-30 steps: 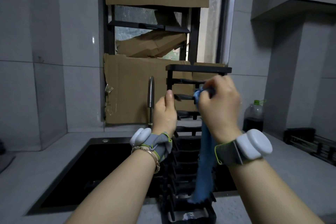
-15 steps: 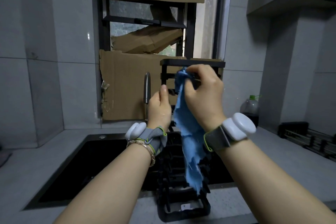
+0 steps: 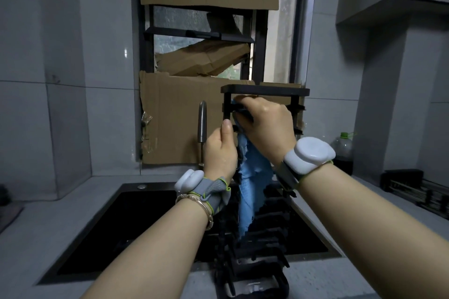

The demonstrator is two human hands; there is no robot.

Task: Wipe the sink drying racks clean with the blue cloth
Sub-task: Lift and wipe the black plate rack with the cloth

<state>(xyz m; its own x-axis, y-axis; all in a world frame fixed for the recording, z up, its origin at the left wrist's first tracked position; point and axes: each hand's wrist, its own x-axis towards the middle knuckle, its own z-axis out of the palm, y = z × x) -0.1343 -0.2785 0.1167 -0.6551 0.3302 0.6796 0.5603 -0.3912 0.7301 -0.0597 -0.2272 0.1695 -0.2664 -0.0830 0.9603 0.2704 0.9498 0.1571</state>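
Note:
A black slatted drying rack (image 3: 264,91) stands tilted up over the black sink (image 3: 136,223), its lower end resting at the counter's front edge. My left hand (image 3: 221,150) grips the rack's left rail, thumb up along it. My right hand (image 3: 267,124) holds the blue cloth (image 3: 252,184) bunched around a slat just under the rack's top bar. The rest of the cloth hangs down between my wrists in front of the rack. My fingertips are hidden behind the slats.
A steel tap (image 3: 202,121) rises just left of the rack. Cardboard sheets (image 3: 179,116) cover the window behind. A dark bottle with a green cap (image 3: 343,150) stands at the back right, and a second black rack (image 3: 418,189) lies on the right counter.
My right hand has moved the cloth from the rack's lower slats up to the slat under the top bar. My left hand has kept its grip on the left rail.

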